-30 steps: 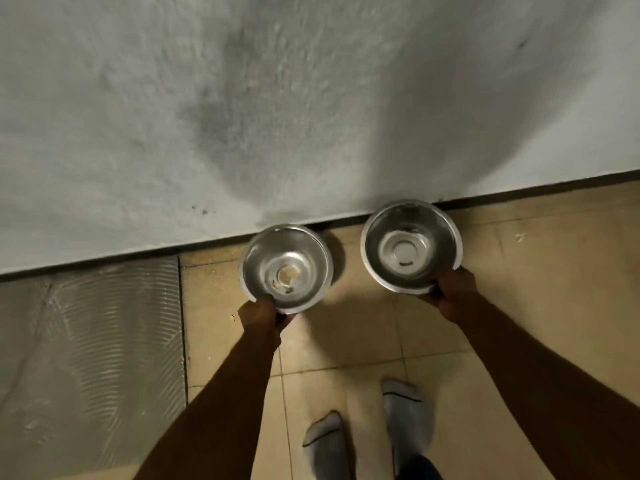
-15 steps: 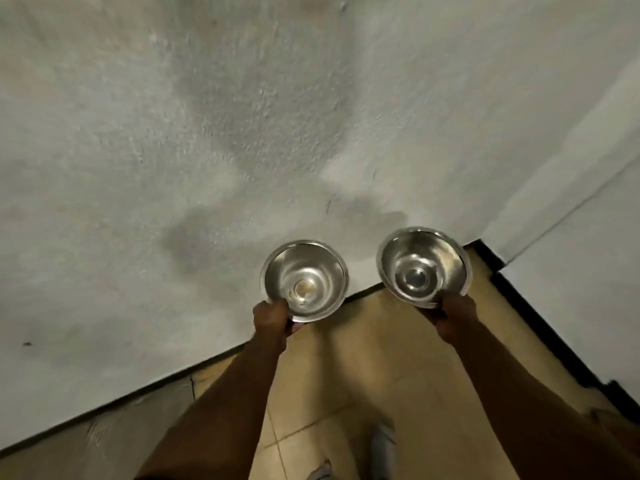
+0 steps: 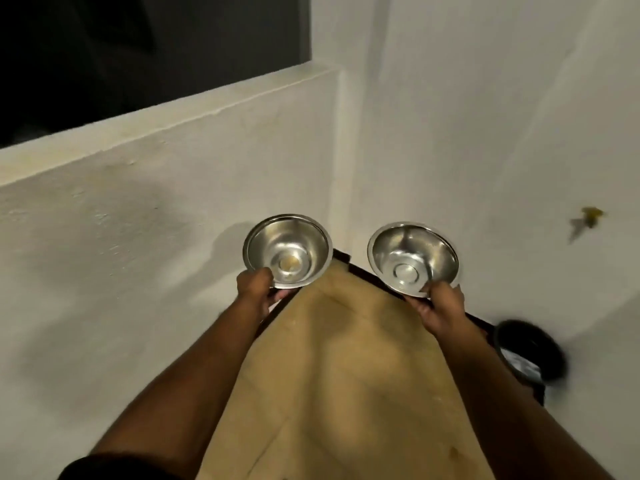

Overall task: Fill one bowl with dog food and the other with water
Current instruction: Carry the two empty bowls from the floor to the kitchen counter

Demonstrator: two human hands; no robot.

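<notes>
In front of the person, the left hand grips one bowl, the right hand the other bowl; both are lifted off the floor now, still unfilled.

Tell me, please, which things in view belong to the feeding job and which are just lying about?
Job: left bowl, with pale residue, held by the left hand; right bowl, held by the right hand.
Lying about: dark round container on the floor; yellowish mark on the wall.

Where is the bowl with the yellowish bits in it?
In the head view it is left of centre, held by its near rim in the left hand: the left bowl, beside the cleaner right bowl.
</notes>
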